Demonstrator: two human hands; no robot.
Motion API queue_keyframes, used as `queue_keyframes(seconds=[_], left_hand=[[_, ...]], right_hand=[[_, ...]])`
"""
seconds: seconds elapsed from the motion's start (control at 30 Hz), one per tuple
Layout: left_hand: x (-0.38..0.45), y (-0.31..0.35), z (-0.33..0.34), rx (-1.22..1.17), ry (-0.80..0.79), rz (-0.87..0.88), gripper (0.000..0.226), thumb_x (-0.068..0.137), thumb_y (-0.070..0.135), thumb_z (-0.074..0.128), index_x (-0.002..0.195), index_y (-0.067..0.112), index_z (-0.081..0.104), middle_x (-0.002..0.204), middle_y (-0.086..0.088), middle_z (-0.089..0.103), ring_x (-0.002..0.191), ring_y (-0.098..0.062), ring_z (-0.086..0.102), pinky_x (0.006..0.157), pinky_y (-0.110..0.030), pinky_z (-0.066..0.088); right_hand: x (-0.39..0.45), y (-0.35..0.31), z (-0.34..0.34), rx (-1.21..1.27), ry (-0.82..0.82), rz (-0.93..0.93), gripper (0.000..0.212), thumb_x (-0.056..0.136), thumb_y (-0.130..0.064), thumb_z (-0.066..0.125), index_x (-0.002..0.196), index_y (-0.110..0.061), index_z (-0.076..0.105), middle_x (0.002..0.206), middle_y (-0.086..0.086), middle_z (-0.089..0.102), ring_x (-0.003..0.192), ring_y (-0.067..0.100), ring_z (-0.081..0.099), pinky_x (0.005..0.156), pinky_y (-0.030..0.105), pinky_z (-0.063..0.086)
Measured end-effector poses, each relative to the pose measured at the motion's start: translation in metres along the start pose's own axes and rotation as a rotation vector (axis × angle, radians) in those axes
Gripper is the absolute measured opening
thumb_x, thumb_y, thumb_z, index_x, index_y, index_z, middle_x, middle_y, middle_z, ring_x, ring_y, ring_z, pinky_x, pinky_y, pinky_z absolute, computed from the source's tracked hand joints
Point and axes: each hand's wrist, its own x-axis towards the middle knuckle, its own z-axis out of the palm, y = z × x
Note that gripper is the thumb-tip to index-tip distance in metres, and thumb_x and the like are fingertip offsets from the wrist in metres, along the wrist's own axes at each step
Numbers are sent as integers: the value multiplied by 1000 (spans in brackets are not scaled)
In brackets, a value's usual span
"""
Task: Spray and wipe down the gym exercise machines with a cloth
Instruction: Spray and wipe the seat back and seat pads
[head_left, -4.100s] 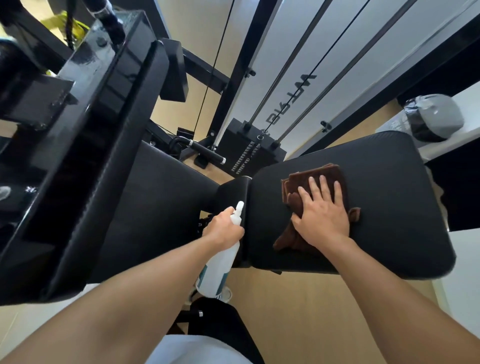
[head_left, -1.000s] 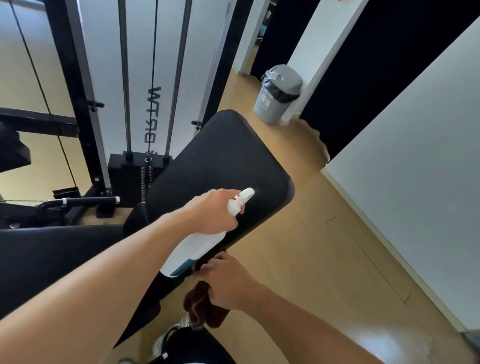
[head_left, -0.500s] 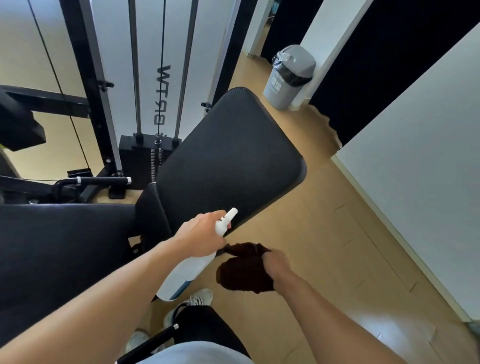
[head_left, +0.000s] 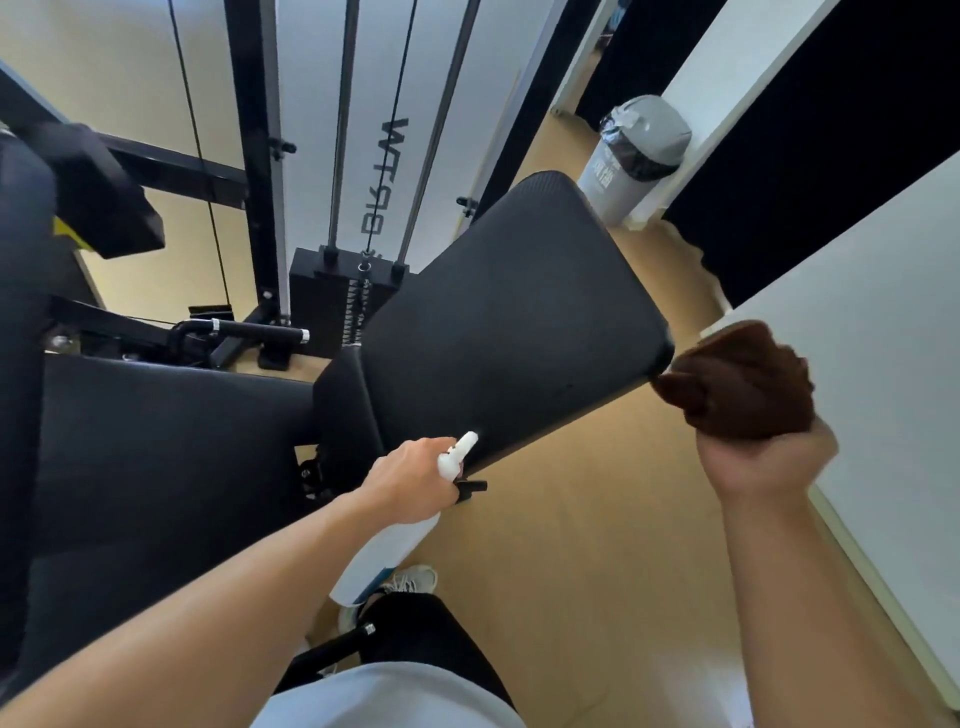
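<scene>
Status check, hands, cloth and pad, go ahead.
Left hand grips spray bottle. Right hand holds bunched brown cloth beside black pad corner. Nothing blocking.

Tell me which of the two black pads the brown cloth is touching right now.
The tilted pad on the right: the cloth, bunched in the right hand, meets its right corner. The other pad lies left, away from it.

Cloth (head_left: 737, 384) right of pad (head_left: 509, 322), bin (head_left: 636, 156) behind.

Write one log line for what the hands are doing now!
left hand: holds spray bottle | right hand: bunched brown cloth at pad corner
</scene>
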Motion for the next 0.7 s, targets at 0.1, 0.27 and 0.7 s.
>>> queue_keyframes(seconds=[0.1, 0.27, 0.7], left_hand=[[0, 0, -3, -12, 2, 46, 35, 80, 23, 65, 110, 37, 54, 91, 9, 65, 86, -23, 65, 74, -41, 54], [3, 6, -29, -112, 133, 126, 71, 85, 23, 65, 145, 45, 33, 99, 11, 64, 89, -17, 66, 75, -42, 60], [26, -23, -181, 168, 266, -13, 65, 86, 27, 66, 146, 40, 43, 100, 4, 62, 84, -23, 61, 68, -35, 49]], right_hand=[[-7, -19, 24, -168, -154, -171, 74, 69, -13, 78, 140, -13, 59, 125, 10, 61, 124, 32, 57, 104, 45, 47], [-28, 10, 74, -1355, -446, -558, 80, 83, 0, 50, 155, -33, 36, 158, -10, 42, 146, 1, 38, 123, 28, 31], [-24, 229, 40, -2731, -1596, -699, 69, 106, -49, 22, 167, -19, 9, 172, 20, -8, 157, 42, -15, 122, 63, -12]])
